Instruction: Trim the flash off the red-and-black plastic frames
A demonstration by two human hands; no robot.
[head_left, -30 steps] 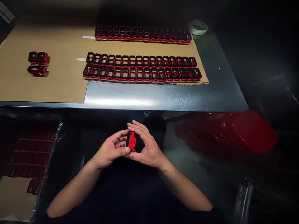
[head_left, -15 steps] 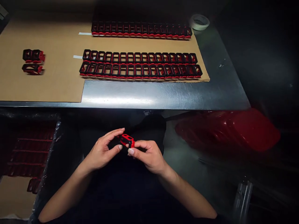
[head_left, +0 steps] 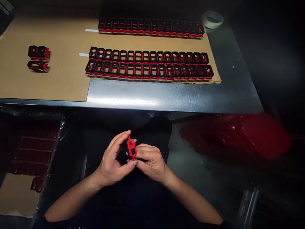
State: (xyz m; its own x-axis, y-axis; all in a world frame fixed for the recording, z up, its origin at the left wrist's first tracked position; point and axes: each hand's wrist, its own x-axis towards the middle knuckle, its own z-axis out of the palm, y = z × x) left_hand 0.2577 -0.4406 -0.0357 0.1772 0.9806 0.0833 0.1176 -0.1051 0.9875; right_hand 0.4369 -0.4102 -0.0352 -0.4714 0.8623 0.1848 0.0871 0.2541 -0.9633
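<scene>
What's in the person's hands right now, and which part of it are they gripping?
A small red-and-black plastic frame, upright between both hands: the left hand pinches its lower end with the thumb, and the right hand has fingers along its right long side.

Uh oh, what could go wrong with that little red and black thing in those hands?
The small red and black plastic part is held only by the fingers of the left hand and right hand, so it might slip and drop somewhere dark and be hard to find. The rows of similar parts sit close together on the cardboard sheet, so one bump might knock them out of line.
</scene>
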